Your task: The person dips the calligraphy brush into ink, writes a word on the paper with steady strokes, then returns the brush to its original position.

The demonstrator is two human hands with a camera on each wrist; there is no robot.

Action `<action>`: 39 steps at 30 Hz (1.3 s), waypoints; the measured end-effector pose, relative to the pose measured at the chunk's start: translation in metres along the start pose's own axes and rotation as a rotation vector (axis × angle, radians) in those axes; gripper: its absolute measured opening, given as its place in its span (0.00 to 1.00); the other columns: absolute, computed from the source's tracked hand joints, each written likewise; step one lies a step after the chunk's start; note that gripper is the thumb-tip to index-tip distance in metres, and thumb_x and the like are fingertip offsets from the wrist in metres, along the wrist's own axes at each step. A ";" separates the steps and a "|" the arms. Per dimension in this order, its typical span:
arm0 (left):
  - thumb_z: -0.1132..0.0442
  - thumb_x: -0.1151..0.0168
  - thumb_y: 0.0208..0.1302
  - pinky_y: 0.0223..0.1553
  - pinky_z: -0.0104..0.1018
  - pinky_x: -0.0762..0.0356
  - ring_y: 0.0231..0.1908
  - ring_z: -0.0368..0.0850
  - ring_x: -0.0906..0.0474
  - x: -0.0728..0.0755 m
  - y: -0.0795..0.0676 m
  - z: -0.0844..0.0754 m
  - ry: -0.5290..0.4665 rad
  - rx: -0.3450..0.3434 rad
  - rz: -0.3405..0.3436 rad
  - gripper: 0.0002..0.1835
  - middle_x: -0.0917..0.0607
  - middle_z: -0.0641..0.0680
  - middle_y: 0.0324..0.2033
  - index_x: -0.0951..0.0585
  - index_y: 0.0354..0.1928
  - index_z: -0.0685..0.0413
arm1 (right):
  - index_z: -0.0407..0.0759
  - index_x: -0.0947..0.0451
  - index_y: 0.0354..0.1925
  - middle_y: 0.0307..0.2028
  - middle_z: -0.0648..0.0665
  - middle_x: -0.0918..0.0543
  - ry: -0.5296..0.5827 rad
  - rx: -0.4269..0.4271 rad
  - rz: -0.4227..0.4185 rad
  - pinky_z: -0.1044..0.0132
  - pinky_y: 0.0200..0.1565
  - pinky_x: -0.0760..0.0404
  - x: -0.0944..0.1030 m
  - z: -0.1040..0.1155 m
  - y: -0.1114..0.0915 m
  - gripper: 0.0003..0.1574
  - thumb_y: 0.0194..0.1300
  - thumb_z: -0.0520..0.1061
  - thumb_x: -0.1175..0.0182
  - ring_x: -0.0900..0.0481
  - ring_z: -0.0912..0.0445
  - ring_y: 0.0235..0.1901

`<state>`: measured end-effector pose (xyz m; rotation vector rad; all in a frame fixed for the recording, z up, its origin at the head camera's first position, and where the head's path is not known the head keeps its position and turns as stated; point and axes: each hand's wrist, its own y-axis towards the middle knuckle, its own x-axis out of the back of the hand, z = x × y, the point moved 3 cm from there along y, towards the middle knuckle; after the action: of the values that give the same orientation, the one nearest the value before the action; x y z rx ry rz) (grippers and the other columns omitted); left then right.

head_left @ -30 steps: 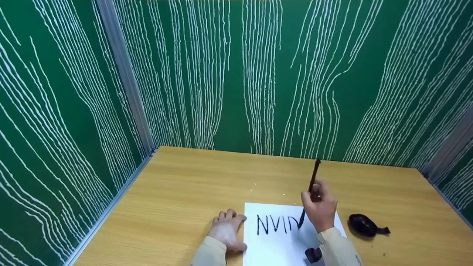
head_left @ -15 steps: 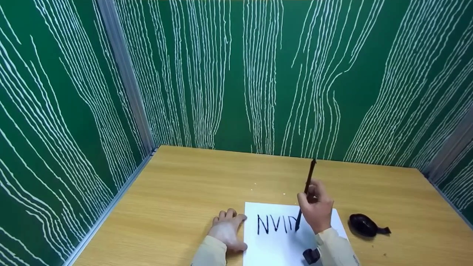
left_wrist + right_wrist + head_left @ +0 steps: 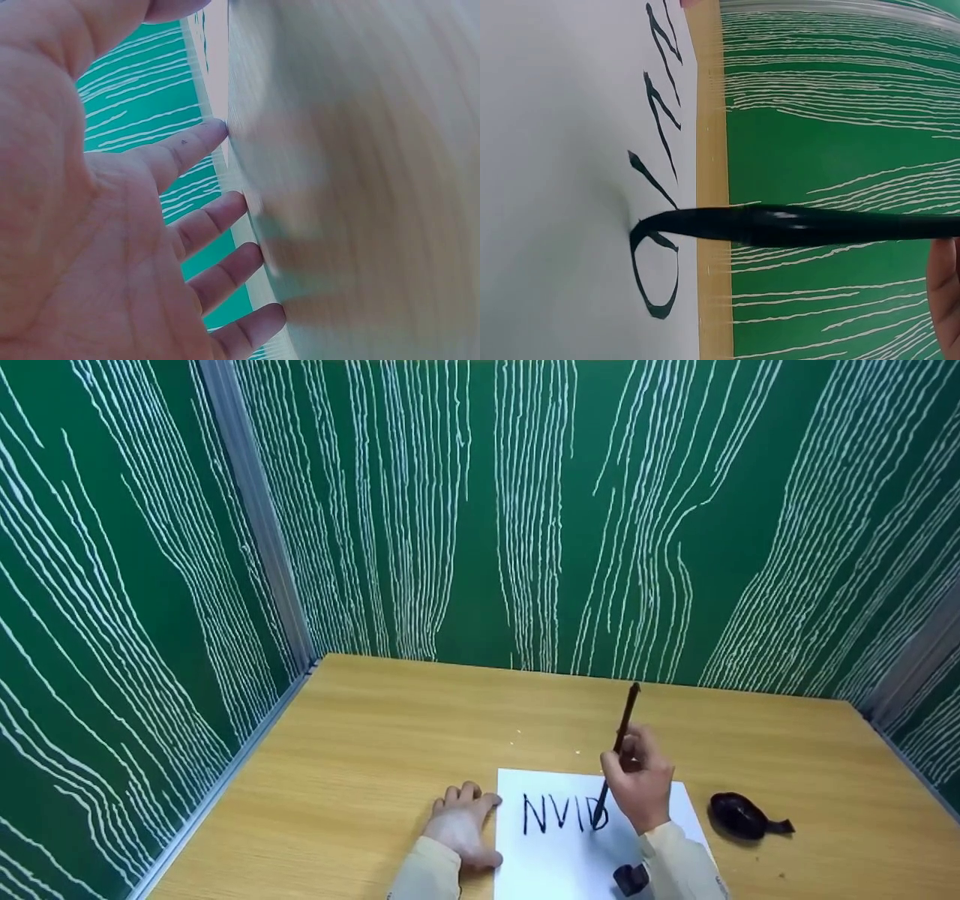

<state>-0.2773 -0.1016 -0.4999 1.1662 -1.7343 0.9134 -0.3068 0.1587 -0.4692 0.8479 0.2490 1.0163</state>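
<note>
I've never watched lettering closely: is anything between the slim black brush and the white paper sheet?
Nothing visible: the brush touches the paper, its tip bent against it. A black oval dish lies apart, to the right.

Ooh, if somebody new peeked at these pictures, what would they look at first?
Probably the green wall behind the table, with wavy white lines running down it. Next might be the big black letters NVID on the white paper, where the right hand holds a brush with its tip on the D. The shiny black oval dish to the paper's right stands out too.
</note>
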 end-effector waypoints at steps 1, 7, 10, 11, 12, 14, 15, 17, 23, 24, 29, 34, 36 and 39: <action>0.48 0.22 0.41 0.62 0.54 0.31 0.58 0.55 0.31 0.000 0.000 0.000 0.002 0.000 0.000 0.47 0.25 0.57 0.64 0.24 0.70 0.44 | 0.35 0.22 0.45 0.24 0.44 0.19 0.001 -0.001 0.001 0.78 0.29 0.24 0.000 0.000 0.000 0.18 0.57 0.23 0.39 0.25 0.67 0.24; 0.48 0.22 0.39 0.60 0.52 0.30 0.58 0.55 0.30 0.000 0.000 0.000 0.002 -0.012 -0.018 0.48 0.25 0.56 0.63 0.23 0.70 0.45 | 0.34 0.22 0.45 0.24 0.46 0.20 0.009 0.005 -0.014 0.78 0.28 0.25 0.001 -0.002 -0.001 0.18 0.56 0.23 0.40 0.26 0.67 0.23; 0.48 0.22 0.39 0.59 0.51 0.31 0.58 0.54 0.30 0.000 -0.001 0.000 0.000 -0.020 -0.028 0.48 0.25 0.55 0.62 0.23 0.69 0.45 | 0.34 0.22 0.45 0.24 0.46 0.20 0.003 0.012 -0.033 0.79 0.28 0.26 0.001 -0.003 0.000 0.18 0.56 0.23 0.40 0.27 0.67 0.23; 0.48 0.22 0.39 0.59 0.51 0.31 0.58 0.54 0.30 0.000 -0.001 0.000 0.001 -0.020 -0.028 0.48 0.25 0.55 0.62 0.23 0.69 0.45 | 0.34 0.22 0.45 0.24 0.46 0.20 -0.003 0.013 -0.036 0.79 0.29 0.26 0.002 -0.003 0.000 0.18 0.57 0.24 0.40 0.27 0.68 0.23; 0.48 0.22 0.39 0.59 0.51 0.30 0.58 0.54 0.30 -0.001 -0.001 0.000 0.003 -0.018 -0.025 0.48 0.25 0.56 0.62 0.23 0.70 0.45 | 0.34 0.22 0.46 0.24 0.45 0.19 -0.008 0.014 -0.039 0.79 0.29 0.25 0.002 -0.003 0.000 0.17 0.57 0.24 0.40 0.26 0.68 0.24; 0.48 0.22 0.39 0.60 0.52 0.30 0.58 0.54 0.30 -0.001 -0.001 0.000 0.003 -0.017 -0.019 0.48 0.25 0.56 0.63 0.23 0.70 0.45 | 0.34 0.22 0.46 0.24 0.44 0.19 -0.014 0.017 -0.042 0.80 0.30 0.25 0.002 -0.003 0.000 0.17 0.58 0.25 0.40 0.26 0.68 0.24; 0.48 0.22 0.39 0.60 0.52 0.30 0.58 0.54 0.30 -0.002 -0.001 0.000 0.001 -0.017 -0.015 0.48 0.25 0.56 0.63 0.23 0.70 0.45 | 0.34 0.22 0.46 0.25 0.44 0.19 -0.016 0.020 -0.044 0.80 0.31 0.25 0.003 -0.003 0.000 0.16 0.59 0.25 0.39 0.26 0.69 0.24; 0.48 0.22 0.40 0.60 0.52 0.31 0.58 0.54 0.31 -0.002 -0.001 0.000 0.002 -0.014 -0.004 0.48 0.25 0.56 0.64 0.24 0.71 0.44 | 0.34 0.22 0.46 0.25 0.43 0.18 -0.017 0.024 -0.046 0.80 0.32 0.24 0.003 -0.003 0.000 0.16 0.59 0.25 0.39 0.25 0.69 0.25; 0.49 0.22 0.38 0.60 0.53 0.30 0.58 0.55 0.30 -0.002 -0.001 0.000 0.005 -0.018 -0.017 0.48 0.25 0.57 0.63 0.23 0.70 0.45 | 0.35 0.22 0.46 0.25 0.42 0.17 -0.029 0.054 -0.045 0.82 0.33 0.24 0.003 -0.003 -0.001 0.16 0.59 0.25 0.39 0.25 0.70 0.26; 0.49 0.22 0.38 0.61 0.53 0.30 0.59 0.55 0.30 -0.001 -0.001 0.000 0.007 -0.016 -0.018 0.48 0.25 0.56 0.63 0.24 0.70 0.45 | 0.35 0.22 0.46 0.25 0.42 0.17 -0.030 0.058 -0.044 0.82 0.32 0.24 0.003 -0.003 -0.001 0.17 0.58 0.25 0.39 0.25 0.69 0.26; 0.48 0.22 0.38 0.62 0.54 0.30 0.60 0.55 0.30 0.000 -0.001 -0.001 0.011 -0.001 -0.013 0.49 0.25 0.56 0.64 0.24 0.71 0.44 | 0.35 0.22 0.45 0.24 0.43 0.18 -0.022 0.049 -0.038 0.80 0.30 0.25 0.004 -0.001 0.000 0.17 0.58 0.25 0.39 0.26 0.69 0.24; 0.48 0.22 0.38 0.61 0.53 0.30 0.59 0.55 0.30 0.000 -0.001 -0.002 0.011 -0.002 -0.017 0.49 0.25 0.57 0.63 0.24 0.70 0.45 | 0.37 0.21 0.45 0.24 0.44 0.19 -0.020 0.027 -0.041 0.80 0.30 0.25 0.007 0.003 0.002 0.17 0.58 0.26 0.39 0.27 0.69 0.23; 0.49 0.22 0.38 0.60 0.53 0.30 0.59 0.55 0.30 0.000 -0.001 -0.001 0.006 -0.008 -0.021 0.49 0.25 0.57 0.63 0.23 0.70 0.45 | 0.37 0.20 0.45 0.23 0.44 0.19 -0.004 0.030 -0.054 0.80 0.29 0.26 0.009 0.004 0.004 0.18 0.56 0.25 0.38 0.28 0.69 0.22; 0.49 0.22 0.38 0.60 0.53 0.30 0.59 0.56 0.30 0.000 -0.001 0.000 -0.003 -0.006 -0.019 0.48 0.25 0.57 0.63 0.23 0.69 0.46 | 0.35 0.20 0.44 0.23 0.43 0.19 0.022 0.054 -0.083 0.80 0.28 0.29 0.011 0.005 0.008 0.18 0.54 0.24 0.39 0.29 0.70 0.22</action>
<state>-0.2765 -0.1014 -0.4998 1.1792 -1.7239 0.8950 -0.3030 0.1674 -0.4584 0.8689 0.3289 0.9452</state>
